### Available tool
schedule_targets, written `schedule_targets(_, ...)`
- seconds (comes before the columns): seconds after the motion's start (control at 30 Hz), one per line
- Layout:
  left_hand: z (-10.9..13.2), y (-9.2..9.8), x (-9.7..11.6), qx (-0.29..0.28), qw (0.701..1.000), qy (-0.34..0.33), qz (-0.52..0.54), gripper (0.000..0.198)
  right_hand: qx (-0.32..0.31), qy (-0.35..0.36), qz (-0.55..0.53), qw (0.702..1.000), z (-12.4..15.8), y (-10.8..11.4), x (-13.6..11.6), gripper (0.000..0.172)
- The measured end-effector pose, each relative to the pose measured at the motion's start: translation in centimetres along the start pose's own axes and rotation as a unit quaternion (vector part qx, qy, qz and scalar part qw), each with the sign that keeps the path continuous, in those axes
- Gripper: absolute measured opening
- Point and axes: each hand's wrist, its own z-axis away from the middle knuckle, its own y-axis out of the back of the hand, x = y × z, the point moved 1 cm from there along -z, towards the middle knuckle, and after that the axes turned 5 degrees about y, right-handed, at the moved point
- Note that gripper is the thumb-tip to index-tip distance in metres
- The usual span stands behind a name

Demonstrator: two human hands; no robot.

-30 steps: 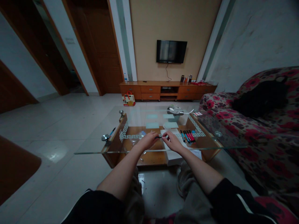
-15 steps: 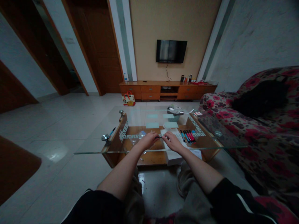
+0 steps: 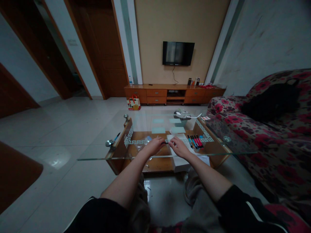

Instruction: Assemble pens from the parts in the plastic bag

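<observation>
From where I stand, the person sits at the glass desk [image 3: 97, 158] with both forearms stretched out over its near edge and the two hands almost meeting. Between them is a short, dark, pen-like thing [image 3: 166, 142], set crosswise above the glass. The left hand [image 3: 156, 145] has its end pinched, fingers [image 3: 160, 139] curled and closed on it; the right hand [image 3: 178, 147] seems to grip the opposite end in the same way, though the fingertips hide most of what they hold. Whether it touches the glass I cannot tell.

Just to the right of the right hand lies a row of pens [image 3: 194, 142], blue, black and red, side by side. Another pen [image 3: 117, 138] lies by itself, well off to the left. A white box [image 3: 181, 166] shows below the glass, and a clear plastic bag [image 3: 139, 145] is near the left wrist.

The step in hand, I'd judge, is two-handed work on that small thing, one end to each hand. The next move looks to call for a steady pinch at both ends, the hands kept in line, and light finger force rather than any swing of the arms.
</observation>
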Motion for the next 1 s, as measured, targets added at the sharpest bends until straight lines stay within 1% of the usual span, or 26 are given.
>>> schedule_targets(0.17, 0.07, 0.05, 0.10, 0.001, 1.000, 0.001, -0.002, 0.015, 0.016, 0.003, -0.008, 1.000, 0.01, -0.05, 0.02, 0.021)
schedule_targets(0.43, 0.17, -0.11, 0.03, 0.001, 1.000, -0.003, -0.003, 0.016, 0.001, 0.000, 0.000, 1.000, -0.15, -0.22, 0.09, 0.030)
schedule_targets(0.6, 0.12, -0.20, -0.09, 0.003, 1.000, 0.006, 0.000, 0.016, 0.017, -0.001, -0.007, 1.000, 0.08, -0.06, -0.12, 0.018)
schedule_targets(0.67, 0.10, -0.19, -0.09, 0.004, 1.000, 0.009, 0.001, 0.017, 0.013, -0.001, -0.006, 1.000, 0.15, -0.01, -0.19, 0.017)
schedule_targets(0.87, 0.11, -0.11, -0.01, 0.002, 1.000, 0.013, -0.003, 0.015, -0.013, 0.001, -0.003, 1.000, 0.04, -0.02, -0.17, 0.028)
schedule_targets(1.0, 0.08, -0.10, 0.00, -0.003, 1.000, 0.016, -0.012, 0.014, -0.021, 0.002, -0.003, 1.000, -0.04, 0.01, -0.22, 0.031)
